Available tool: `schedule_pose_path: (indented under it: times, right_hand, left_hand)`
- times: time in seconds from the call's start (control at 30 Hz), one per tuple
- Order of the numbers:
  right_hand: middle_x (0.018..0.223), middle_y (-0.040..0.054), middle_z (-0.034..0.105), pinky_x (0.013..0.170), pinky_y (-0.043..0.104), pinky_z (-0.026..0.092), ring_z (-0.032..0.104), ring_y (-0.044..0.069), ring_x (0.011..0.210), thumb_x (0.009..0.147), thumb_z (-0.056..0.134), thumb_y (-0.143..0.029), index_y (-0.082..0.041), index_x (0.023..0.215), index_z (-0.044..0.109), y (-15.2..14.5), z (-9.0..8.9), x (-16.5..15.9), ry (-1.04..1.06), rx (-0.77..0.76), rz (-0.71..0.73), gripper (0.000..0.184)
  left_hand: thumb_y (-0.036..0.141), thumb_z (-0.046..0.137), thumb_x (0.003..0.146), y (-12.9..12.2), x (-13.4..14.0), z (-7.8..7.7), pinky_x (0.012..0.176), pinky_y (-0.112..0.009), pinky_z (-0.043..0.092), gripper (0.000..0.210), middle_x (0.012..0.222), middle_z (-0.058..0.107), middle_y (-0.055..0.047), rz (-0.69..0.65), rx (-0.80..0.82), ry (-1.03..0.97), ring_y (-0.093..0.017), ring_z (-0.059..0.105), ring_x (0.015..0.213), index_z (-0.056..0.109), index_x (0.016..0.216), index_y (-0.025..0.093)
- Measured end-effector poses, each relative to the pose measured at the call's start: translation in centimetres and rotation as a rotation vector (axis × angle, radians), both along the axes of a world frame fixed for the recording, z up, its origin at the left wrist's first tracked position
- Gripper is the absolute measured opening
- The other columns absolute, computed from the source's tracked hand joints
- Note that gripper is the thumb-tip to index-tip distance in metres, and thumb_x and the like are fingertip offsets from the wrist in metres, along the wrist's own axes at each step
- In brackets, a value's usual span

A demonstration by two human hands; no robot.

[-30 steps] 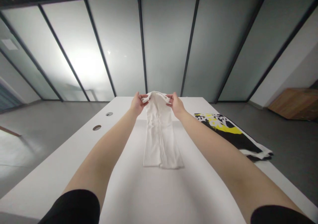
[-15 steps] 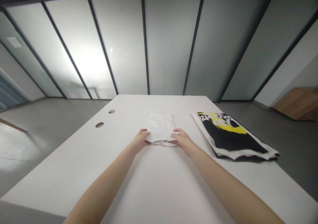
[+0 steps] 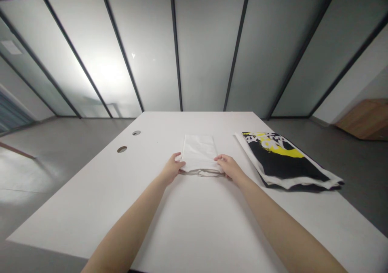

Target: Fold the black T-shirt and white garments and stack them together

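A folded white cloth [image 3: 200,152] lies on the white table in front of me, its layered edges showing at the near side. My left hand [image 3: 173,167] grips its near left corner, thumb on top and some fingers beneath or behind the edge. At the near right corner, my right hand [image 3: 228,166] holds the cloth the same way, with the thumb side over the top layer. The fingertips under the cloth are hidden. Both forearms reach in from the bottom of the view.
To the right, a stack of folded fabric [image 3: 285,160] with a black, yellow and white print lies near the table's right edge. Two round holes, a nearer one [image 3: 122,149] and a farther one [image 3: 136,133], pierce the white table [image 3: 91,200] at left. Frosted glass panels [image 3: 203,47] stand behind.
My right hand has shifted slightly to the right, and the cloth's near edge looks a little wider. My left hand keeps its hold. The view has tilted slightly.
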State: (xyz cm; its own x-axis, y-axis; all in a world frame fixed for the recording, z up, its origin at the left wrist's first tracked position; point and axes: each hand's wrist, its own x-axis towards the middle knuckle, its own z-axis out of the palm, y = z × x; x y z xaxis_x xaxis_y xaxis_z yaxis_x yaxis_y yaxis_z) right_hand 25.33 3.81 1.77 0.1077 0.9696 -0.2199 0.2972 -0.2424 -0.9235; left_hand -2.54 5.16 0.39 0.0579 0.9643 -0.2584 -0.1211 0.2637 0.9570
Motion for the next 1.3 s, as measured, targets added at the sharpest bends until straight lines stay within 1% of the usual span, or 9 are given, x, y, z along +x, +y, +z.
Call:
schedule_pose_path:
  times: [0.13,0.23,0.4,0.57,0.87,1.0,1.1,1.2,1.3]
  right_hand:
    - [0.053,-0.0091,0.049,0.032,0.015,0.034,0.047,0.009,0.037,0.086,0.06,-0.023,-0.022,0.103,0.069,0.2,-0.5,0.3,0.104,-0.007,0.007,0.02]
    - [0.052,-0.0098,0.049,0.031,0.015,0.031,0.046,0.009,0.035,0.089,0.063,-0.029,-0.023,0.115,0.068,-0.1,-0.3,0.3,0.112,-0.029,0.029,0.027]
    - [0.059,-0.0096,0.059,0.03,0.015,0.023,0.043,0.006,0.032,0.088,0.074,-0.028,-0.022,0.134,0.064,-0.8,0.9,0.2,0.094,-0.015,0.079,0.047]
    - [0.057,-0.0078,0.059,0.037,0.016,0.035,0.056,0.01,0.043,0.086,0.073,-0.021,-0.019,0.139,0.062,-1.1,2.4,0.4,0.293,-0.049,0.092,0.055]
    - [0.051,-0.005,0.061,0.037,0.019,0.028,0.053,0.013,0.037,0.083,0.071,-0.022,-0.021,0.144,0.058,-0.8,1.9,2.0,-0.118,-0.242,0.285,0.062]
    - [0.066,-0.0011,0.069,0.05,0.023,0.038,0.059,0.014,0.051,0.084,0.065,-0.014,-0.019,0.136,0.066,-0.5,2.1,2.5,-0.431,-0.114,0.337,0.052]
    - [0.092,0.0059,0.076,0.072,0.026,0.047,0.069,0.018,0.079,0.085,0.063,-0.008,-0.018,0.126,0.072,-0.4,1.9,1.9,-0.663,0.087,0.235,0.043]
    - [0.115,0.0115,0.072,0.093,0.029,0.047,0.068,0.021,0.104,0.096,0.057,-0.015,-0.017,0.127,0.073,-0.8,1.3,0.3,-0.717,0.342,0.183,0.035]
    - [0.123,0.0133,0.07,0.104,0.031,0.044,0.064,0.023,0.116,0.101,0.056,-0.027,-0.017,0.125,0.074,-1.3,0.7,-1.4,-0.682,0.49,0.378,0.031]
  left_hand:
    - [0.014,0.083,0.072,-0.6,-0.2,0.5,0.072,-0.034,0.062,0.087,0.098,0.076,-0.005,-0.117,0.064,-0.033,-0.018,0.072,0.074,0.045,0.15,0.023]
    - [0.015,0.082,0.073,-1.1,-0.3,0.9,0.072,-0.032,0.062,0.087,0.102,0.077,-0.005,-0.167,0.108,-0.028,-0.018,0.072,0.077,0.046,0.152,0.026]
    - [0.02,0.084,0.076,-1.0,-0.3,1.0,0.071,-0.031,0.063,0.077,0.105,0.075,-0.006,-0.166,0.118,-0.045,-0.017,0.072,0.079,0.055,0.147,0.025]
    - [0.023,0.083,0.077,-0.6,-0.3,0.5,0.067,-0.028,0.062,0.068,0.099,0.072,-0.004,-0.131,0.142,-0.064,-0.015,0.069,0.075,0.061,0.142,0.022]
    - [0.028,0.078,0.085,-0.4,-0.8,0.2,0.073,-0.034,0.062,0.048,0.106,0.07,-0.009,-0.148,0.212,0.364,-0.018,0.07,0.078,0.063,0.131,0.021]
    - [0.021,0.068,0.09,-0.8,-0.9,0.8,0.096,-0.044,0.058,0.038,0.116,0.067,-0.009,-0.081,0.45,0.856,-0.024,0.07,0.097,0.064,0.128,0.022]
    - [0.02,0.065,0.093,-1.4,-0.6,1.1,0.108,-0.046,0.05,0.033,0.123,0.064,-0.011,-0.081,0.691,1.105,-0.028,0.063,0.116,0.066,0.125,0.022]
    - [0.033,0.064,0.099,-2.2,-0.1,1.5,0.105,-0.045,0.05,0.027,0.119,0.066,-0.011,-0.225,0.832,1.179,-0.029,0.062,0.114,0.068,0.123,0.023]
    - [0.049,0.065,0.098,-2.9,0.2,2.2,0.102,-0.044,0.05,0.039,0.117,0.069,-0.011,-0.412,0.888,1.229,-0.03,0.064,0.111,0.068,0.126,0.023]
